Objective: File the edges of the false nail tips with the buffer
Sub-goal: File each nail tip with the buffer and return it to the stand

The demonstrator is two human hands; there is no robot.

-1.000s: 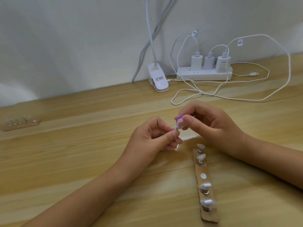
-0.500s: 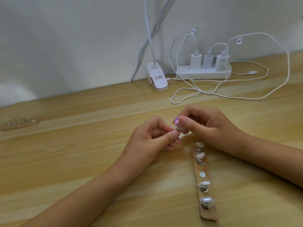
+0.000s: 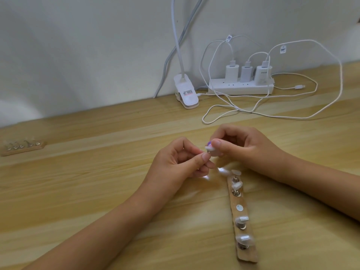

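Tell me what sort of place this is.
Probably a home or small-studio work desk set up for nail craft: a wooden desktop against a plain wall, a power strip with chargers beside a clip lamp, and a wooden strip holding false nail tips.

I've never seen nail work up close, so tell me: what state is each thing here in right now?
Left hand, pinching a small item, mostly hidden.
Right hand, gripping the white-and-purple buffer block.
Long wooden strip, lying flat, four clear nail tips standing on it, one spot bare.
White power strip, three chargers plugged in.
White cable end, loose on the wooden table.
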